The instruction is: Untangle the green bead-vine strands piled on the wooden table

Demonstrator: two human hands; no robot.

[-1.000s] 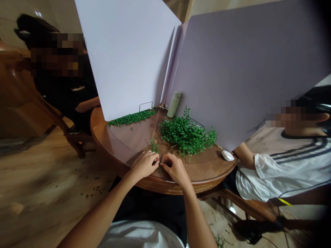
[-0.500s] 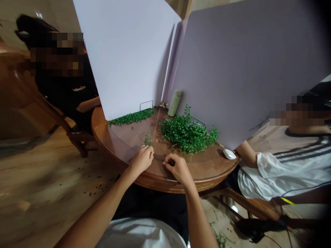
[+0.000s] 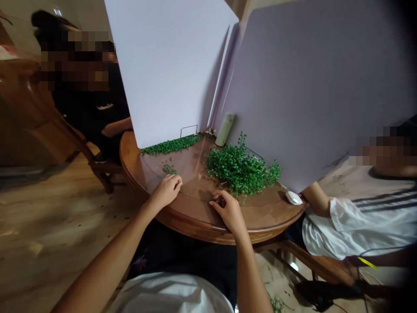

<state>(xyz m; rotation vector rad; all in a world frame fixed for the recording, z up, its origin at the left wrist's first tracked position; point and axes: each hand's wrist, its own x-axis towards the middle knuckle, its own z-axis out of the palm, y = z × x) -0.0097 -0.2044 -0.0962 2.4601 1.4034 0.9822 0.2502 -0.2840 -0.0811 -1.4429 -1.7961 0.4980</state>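
Left hand point(image 3: 166, 190): fingers curled in, apparently grasping the leafy sprig, though the hand itself hides the grip.
Leafy sprig point(image 3: 170, 168): its leaves show just beyond the left knuckles, above the wooden table point(image 3: 192, 213); a bit of green also shows just right of the left fingertips.
Right hand point(image 3: 232, 209): thumb and forefinger parted, with nothing visible between them.
Stemmed heap point(image 3: 243, 169): bushy and tangled, just beyond the right fingers and reaching to their right; judging by its bulk, most of the handling is left here.
Leaf strip point(image 3: 172, 144): low and narrow, well beyond the left fingers along the foot of the white panel point(image 3: 169, 69); it looks like the portion already set apart.
Pale green bottle point(image 3: 225, 129): leaning in view, farther from the right fingers than the heap's near edge.
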